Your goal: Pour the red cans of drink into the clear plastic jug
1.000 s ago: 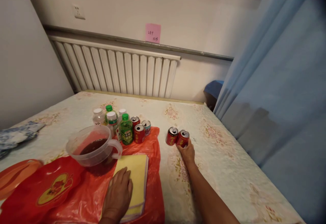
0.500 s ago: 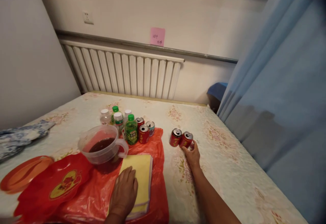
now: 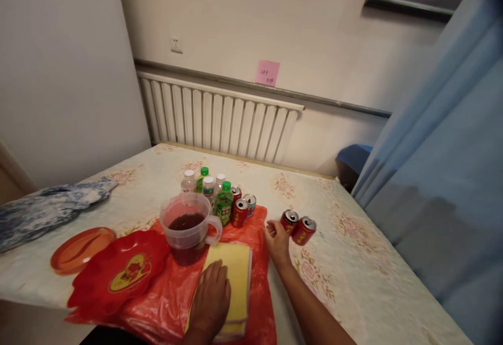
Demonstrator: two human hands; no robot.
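Note:
My left hand (image 3: 212, 295) lies flat with fingers stretched out on a folded yellow cloth (image 3: 236, 277) with a pale purple edge. The cloth rests on a red plastic sheet (image 3: 261, 282). My right hand (image 3: 277, 243) is just left of two red cans, its fingers loosely bent with nothing seen in them. The nearer-left can (image 3: 290, 221) and the right can (image 3: 304, 231) stand side by side, tops opened. Beyond the cloth is a clear plastic measuring jug (image 3: 178, 235) holding dark liquid. Behind it stand a green bottle (image 3: 223, 206) and a red can (image 3: 239, 214).
A red scalloped tray (image 3: 94, 287) and an orange lid (image 3: 80, 251) lie to the left. Several more bottles stand behind the jug, with a light blue can (image 3: 250, 203). Blue-patterned fabric (image 3: 58, 203) lies far left. A blue curtain (image 3: 432, 151) hangs on the right.
My right hand has let go of the right red can and moved left, past the other can. My left hand stays on the cloth. The view has shifted leftward.

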